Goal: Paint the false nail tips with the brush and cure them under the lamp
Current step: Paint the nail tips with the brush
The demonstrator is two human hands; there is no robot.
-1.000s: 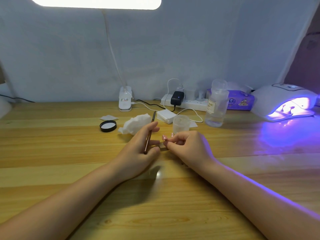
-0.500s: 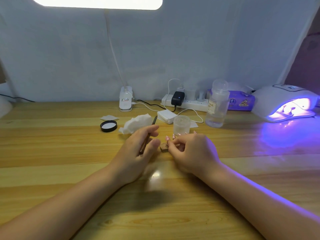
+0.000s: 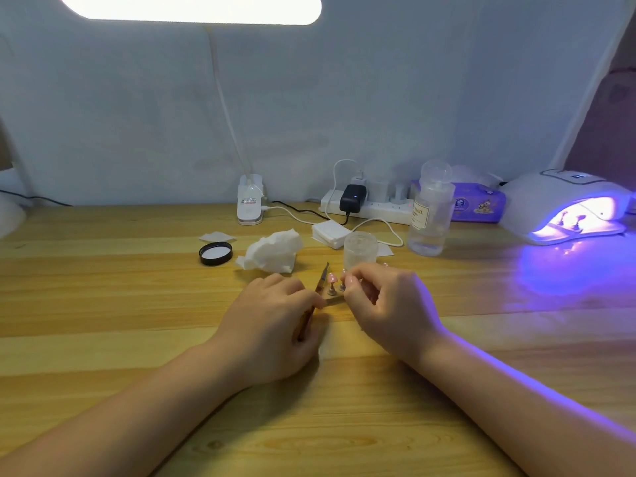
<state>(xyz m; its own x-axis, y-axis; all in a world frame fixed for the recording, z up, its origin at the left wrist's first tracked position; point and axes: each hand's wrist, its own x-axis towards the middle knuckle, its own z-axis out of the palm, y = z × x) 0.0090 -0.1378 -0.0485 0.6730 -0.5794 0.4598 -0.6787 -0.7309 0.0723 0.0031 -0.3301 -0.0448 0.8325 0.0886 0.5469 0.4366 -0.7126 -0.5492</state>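
Observation:
My left hand [image 3: 272,321] grips a thin brown brush [image 3: 320,282], its tip pointing up and away right beside a pink false nail tip [image 3: 331,278] on a small stand. My right hand [image 3: 385,304] has its fingers curled, pinching the neighbouring stand [image 3: 342,287] at the table's middle. More pink tips peek out behind its fingers. The white curing lamp [image 3: 564,204] glows violet at the far right, with several stands visible inside its opening.
A small frosted jar [image 3: 360,249] stands just behind my hands, its black lid [image 3: 215,253] to the left. A crumpled tissue [image 3: 272,251], stacked white pads [image 3: 331,233], a clear pump bottle [image 3: 430,215], a power strip with cables [image 3: 364,204] and a purple tissue pack [image 3: 478,204] line the back.
My left hand rolled palm-down and moved the brush tip beside the nail tips. The stands with pink tips, hidden a second ago, now show between my hands.

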